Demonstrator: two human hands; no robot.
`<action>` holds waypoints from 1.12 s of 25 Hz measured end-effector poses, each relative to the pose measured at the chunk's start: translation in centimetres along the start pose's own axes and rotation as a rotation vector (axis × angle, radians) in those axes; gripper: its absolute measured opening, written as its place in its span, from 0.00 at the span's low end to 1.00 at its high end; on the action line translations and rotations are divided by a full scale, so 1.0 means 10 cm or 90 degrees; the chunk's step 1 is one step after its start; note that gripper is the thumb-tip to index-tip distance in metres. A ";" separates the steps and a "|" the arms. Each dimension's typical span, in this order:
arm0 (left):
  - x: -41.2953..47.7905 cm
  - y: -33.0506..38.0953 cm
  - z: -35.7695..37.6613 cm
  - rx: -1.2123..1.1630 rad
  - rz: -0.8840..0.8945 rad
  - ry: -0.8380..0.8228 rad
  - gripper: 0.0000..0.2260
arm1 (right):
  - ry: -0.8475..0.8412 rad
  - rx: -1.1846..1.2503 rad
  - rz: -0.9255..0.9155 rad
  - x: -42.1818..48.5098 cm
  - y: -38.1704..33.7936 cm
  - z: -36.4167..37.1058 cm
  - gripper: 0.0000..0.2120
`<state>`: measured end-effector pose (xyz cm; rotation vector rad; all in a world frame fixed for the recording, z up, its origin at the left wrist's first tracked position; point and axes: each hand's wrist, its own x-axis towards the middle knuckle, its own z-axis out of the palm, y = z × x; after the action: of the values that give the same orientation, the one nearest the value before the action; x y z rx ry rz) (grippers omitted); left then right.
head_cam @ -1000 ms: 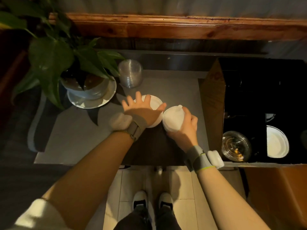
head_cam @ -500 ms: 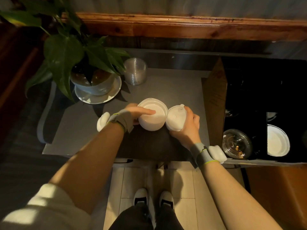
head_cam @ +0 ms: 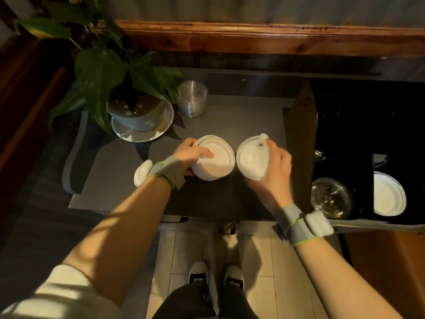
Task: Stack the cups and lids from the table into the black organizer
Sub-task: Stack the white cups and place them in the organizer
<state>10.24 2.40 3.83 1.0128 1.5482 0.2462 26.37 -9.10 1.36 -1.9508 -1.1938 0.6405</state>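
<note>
My left hand (head_cam: 192, 155) grips a stack of white cups (head_cam: 215, 158) from its left side, above the grey table (head_cam: 241, 125). Just to the right, my right hand (head_cam: 273, 168) holds a stack of white lids (head_cam: 250, 160) with a small spout on top. The two stacks sit side by side, close together. A stack of clear lids (head_cam: 192, 99) stands at the table's back, beside the plant. The black organizer (head_cam: 368, 139) is to the right; its front slots hold clear lids (head_cam: 331, 198) and white lids (head_cam: 388, 194).
A potted plant (head_cam: 135, 111) on a white saucer takes the table's back left corner, its leaves hanging over the table. A brown wooden panel (head_cam: 299, 143) stands between the table and the organizer. A wooden ledge (head_cam: 264, 38) runs along the back wall.
My left hand came off the top of the white cups and closed around their left side. My right hand tilted the lid stack so its top faces up.
</note>
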 end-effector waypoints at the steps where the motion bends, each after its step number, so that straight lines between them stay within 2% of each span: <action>1: -0.02 0.00 0.00 0.000 0.009 0.001 0.25 | 0.016 -0.073 -0.058 -0.01 -0.06 -0.06 0.41; 3: -0.07 0.00 0.09 0.008 0.018 -0.018 0.24 | 0.018 -0.218 -0.153 0.01 -0.17 -0.13 0.39; 6: -0.15 -0.03 0.25 -0.024 0.017 -0.066 0.25 | -0.075 -0.298 -0.205 0.03 -0.32 -0.15 0.38; 8: -0.18 -0.05 0.29 -0.075 0.015 -0.099 0.24 | -0.140 -0.269 -0.202 0.01 -0.37 -0.20 0.40; 10: -0.20 -0.07 0.28 -0.137 0.023 -0.133 0.26 | -0.186 -0.106 -0.130 0.00 -0.42 -0.28 0.45; 12: -0.20 -0.12 0.26 -0.204 0.030 -0.154 0.37 | -0.155 0.058 -0.070 0.03 -0.45 -0.35 0.46; 13: -0.22 -0.13 0.24 -0.234 0.031 -0.170 0.38 | -0.119 0.096 -0.054 0.04 -0.45 -0.36 0.44; 16: -0.32 -0.13 0.23 -0.320 0.047 -0.206 0.23 | 0.007 0.184 -0.014 0.07 -0.47 -0.44 0.34; 18: -0.35 -0.13 0.20 -0.392 0.030 -0.225 0.21 | 0.089 0.216 -0.031 0.09 -0.49 -0.55 0.32; 20: -0.38 -0.14 0.17 -0.435 0.022 -0.248 0.21 | 0.127 0.157 -0.085 0.05 -0.52 -0.63 0.32; 22: -0.37 -0.18 0.17 -0.403 0.018 -0.237 0.21 | 0.108 0.101 -0.138 -0.04 -0.59 -0.63 0.32; 26: -0.37 -0.26 0.24 -0.338 0.031 -0.227 0.24 | -0.047 -0.082 -0.205 -0.20 -0.68 -0.48 0.31; 28: -0.40 -0.28 0.27 -0.319 0.055 -0.212 0.20 | -0.135 -0.199 -0.209 -0.24 -0.69 -0.40 0.29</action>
<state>11.02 -3.18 4.03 0.6799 1.0660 0.4738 24.63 -10.65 9.39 -1.9023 -1.7912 0.5191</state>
